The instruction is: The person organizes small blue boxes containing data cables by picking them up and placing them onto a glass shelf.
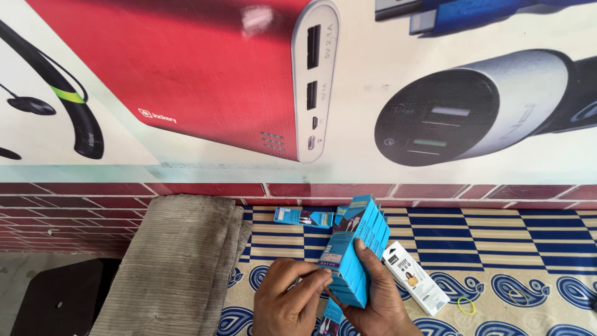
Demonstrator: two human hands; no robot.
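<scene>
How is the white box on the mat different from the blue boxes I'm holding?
The white box lies flat on the patterned mat, untouched; the blue boxes are a tilted stack gripped by the right hand, with the left hand touching them. One is single and white, the others several and blue. Both are slim rectangular retail packages.

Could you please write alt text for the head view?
Two hands hold a stack of blue boxes over a patterned mat: right hand gripping, left hand touching. A white box lies beside them.
</scene>
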